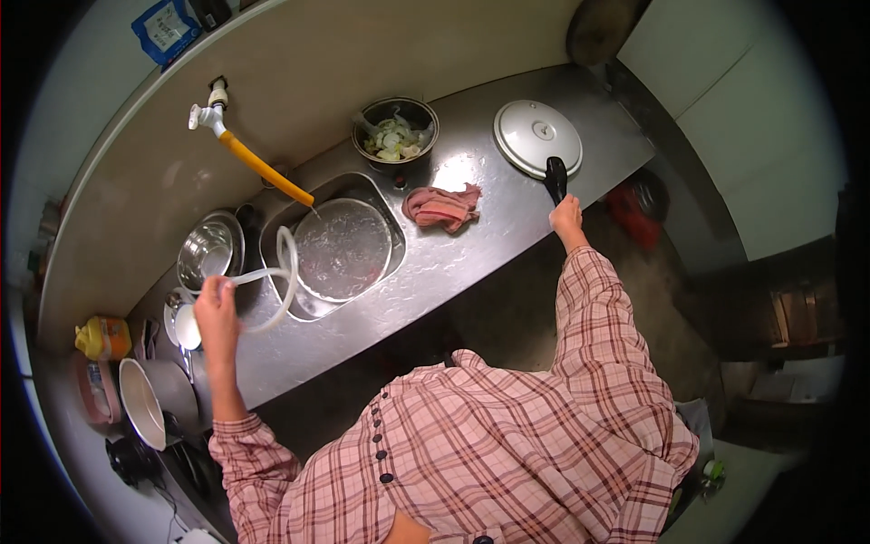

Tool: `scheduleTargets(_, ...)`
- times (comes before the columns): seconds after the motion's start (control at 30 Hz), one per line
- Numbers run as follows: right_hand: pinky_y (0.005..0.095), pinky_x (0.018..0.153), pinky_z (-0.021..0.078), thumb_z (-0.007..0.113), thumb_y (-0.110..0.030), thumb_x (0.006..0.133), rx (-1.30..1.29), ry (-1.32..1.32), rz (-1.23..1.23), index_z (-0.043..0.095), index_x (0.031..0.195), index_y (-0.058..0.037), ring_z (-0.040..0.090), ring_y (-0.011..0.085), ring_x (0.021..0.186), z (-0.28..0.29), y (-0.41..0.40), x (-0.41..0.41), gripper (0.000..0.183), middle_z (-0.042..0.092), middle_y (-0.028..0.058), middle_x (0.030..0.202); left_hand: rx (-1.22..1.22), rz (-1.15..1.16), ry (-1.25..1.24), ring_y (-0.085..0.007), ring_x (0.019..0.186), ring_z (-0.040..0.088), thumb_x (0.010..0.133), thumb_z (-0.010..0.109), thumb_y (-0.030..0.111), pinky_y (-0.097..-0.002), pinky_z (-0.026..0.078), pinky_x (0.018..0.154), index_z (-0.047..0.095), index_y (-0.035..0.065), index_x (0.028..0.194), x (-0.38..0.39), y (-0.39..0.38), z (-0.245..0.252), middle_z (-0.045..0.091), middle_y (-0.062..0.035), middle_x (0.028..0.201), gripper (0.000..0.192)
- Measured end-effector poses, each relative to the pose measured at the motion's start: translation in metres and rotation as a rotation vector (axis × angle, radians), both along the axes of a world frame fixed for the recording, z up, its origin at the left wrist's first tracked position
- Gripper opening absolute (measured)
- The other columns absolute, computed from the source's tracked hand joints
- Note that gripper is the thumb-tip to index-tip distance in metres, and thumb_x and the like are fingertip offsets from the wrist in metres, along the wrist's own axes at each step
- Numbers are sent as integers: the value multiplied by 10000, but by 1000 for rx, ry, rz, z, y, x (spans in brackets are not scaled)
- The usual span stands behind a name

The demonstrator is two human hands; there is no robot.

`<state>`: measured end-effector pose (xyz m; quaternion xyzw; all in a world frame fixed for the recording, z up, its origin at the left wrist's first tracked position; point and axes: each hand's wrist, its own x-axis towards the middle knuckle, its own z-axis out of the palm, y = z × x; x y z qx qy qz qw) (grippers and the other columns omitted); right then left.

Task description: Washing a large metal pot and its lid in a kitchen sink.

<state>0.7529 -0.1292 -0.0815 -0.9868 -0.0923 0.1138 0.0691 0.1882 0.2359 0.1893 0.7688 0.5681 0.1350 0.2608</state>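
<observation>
My left hand [217,309] is closed around a white rubber sealing ring [292,285], whose loop hangs over the near left edge of the sink [401,234]. With my right hand [567,216] I grip the black handle of a pressure cooker lid [533,136], which lies on the steel counter at the right. A thin stream of water falls from the yellow hose [265,166] on the tap [211,117] into a round metal basin [343,251] in the sink. Between sink and lid lies a crumpled pink cloth [443,207].
Behind the sink stands a dark pot [396,160] of cut vegetables. Steel bowls [207,255], a white bowl [188,328], a large pot [160,401] and a yellow bottle [105,338] stand at the left. The counter's front edge [421,314] runs before me.
</observation>
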Motion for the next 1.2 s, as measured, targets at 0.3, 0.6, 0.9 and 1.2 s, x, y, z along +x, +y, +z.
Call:
scheduleTargets(0.3, 496, 967, 496, 631, -108, 839, -164, -128, -91, 485, 1233, 12, 571, 432, 1158, 36, -24, 1, 436, 572, 238, 1241, 456, 132, -57, -355, 681, 648, 993, 544, 191, -436, 485, 624, 568, 26, 1081, -8, 9, 34, 668, -189, 866, 189)
scheduleTargets(0.6, 498, 848, 506, 650, -170, 722, 166, -108, -12, 544, 978, 101, 639, 484, 949, 53, -7, -5, 387, 659, 315, 948, 459, 123, 34, -336, 652, 629, 998, 546, 222, -423, 485, 611, 577, 24, 1071, -61, 12, 49, 647, -183, 777, 213)
scheduleTargets(0.9, 294, 414, 340, 659, -56, 793, 1063, 586, -10, 506, 908, -25, 421, 135, 424, 146, -20, -107, 194, 480, 30, 618, 313, 263, -353, -31, 403, 375, 1013, 551, 238, -203, 301, 367, 576, 46, 1048, -97, 8, 90, 464, 27, 618, 196)
scheduleTargets(1.2, 237, 363, 302, 604, -40, 855, 1380, 1689, 1, 506, 1065, 35, 334, 56, 416, 208, -11, -175, 244, 463, 9, 667, 92, 322, -964, -29, 417, 343, 1001, 572, 163, -188, 265, 364, 570, 41, 1097, -104, 19, 106, 458, 30, 653, 156)
